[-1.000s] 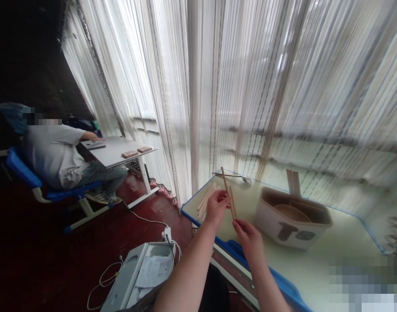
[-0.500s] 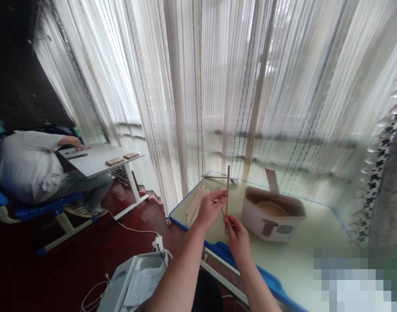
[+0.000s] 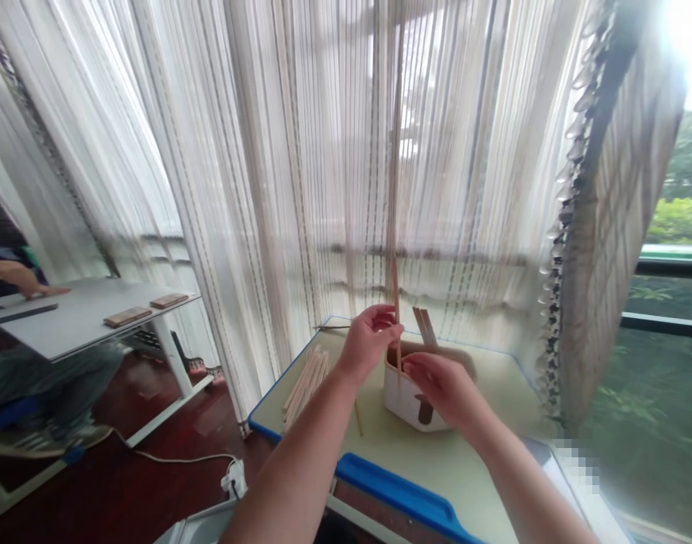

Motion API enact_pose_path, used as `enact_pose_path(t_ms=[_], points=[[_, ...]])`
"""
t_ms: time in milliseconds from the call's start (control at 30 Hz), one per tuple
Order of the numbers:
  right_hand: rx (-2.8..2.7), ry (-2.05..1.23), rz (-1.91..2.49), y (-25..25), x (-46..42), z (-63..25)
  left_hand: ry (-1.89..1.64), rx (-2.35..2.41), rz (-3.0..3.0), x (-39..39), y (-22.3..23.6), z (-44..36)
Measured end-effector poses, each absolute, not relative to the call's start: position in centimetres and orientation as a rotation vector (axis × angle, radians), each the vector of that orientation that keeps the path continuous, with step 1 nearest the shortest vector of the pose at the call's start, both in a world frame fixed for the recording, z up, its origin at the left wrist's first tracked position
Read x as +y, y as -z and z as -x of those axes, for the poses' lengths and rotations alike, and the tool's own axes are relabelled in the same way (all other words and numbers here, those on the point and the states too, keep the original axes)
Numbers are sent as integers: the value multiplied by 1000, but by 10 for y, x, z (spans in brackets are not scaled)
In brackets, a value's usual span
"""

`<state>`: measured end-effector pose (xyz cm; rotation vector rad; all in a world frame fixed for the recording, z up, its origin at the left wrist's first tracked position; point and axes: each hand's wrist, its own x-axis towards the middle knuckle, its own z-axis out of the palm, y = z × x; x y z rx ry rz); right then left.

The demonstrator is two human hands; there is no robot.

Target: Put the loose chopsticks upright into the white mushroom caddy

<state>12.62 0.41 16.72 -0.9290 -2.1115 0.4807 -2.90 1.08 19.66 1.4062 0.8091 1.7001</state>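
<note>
many wooden sticks point(image 3: 305, 389), left hand point(image 3: 369, 344) nearest; right hand point(image 3: 442, 389) blocking white caddy point(image 3: 403, 400)

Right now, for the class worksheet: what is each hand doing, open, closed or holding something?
Left hand: curled closed on a thin wooden stick.
Right hand: partly curled beside the stick's lower part; cannot tell whether it grips.

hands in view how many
3. The person's left hand grips a long wooden stick above a white tub, with their right hand beside it; a co-worker's hand rests on a grey desk at far left.
</note>
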Motion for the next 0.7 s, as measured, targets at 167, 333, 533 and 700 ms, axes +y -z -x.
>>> enact_pose_path(t_ms=[167,333,533,700], points=[[-2115,-406,1097,-180,24,-153,-1741,842,-1438,31,-198,-3],[-1979,-284,1210,-189,45,-170,-1768,804,-1460,52,-209,-30],[-1907,-226,1178,-191,66,-186,-1774,800,-1608,74,-215,-40],[-1877,-202,1098,-180,82,-189,-1779,949,-1765,90,-215,-35]])
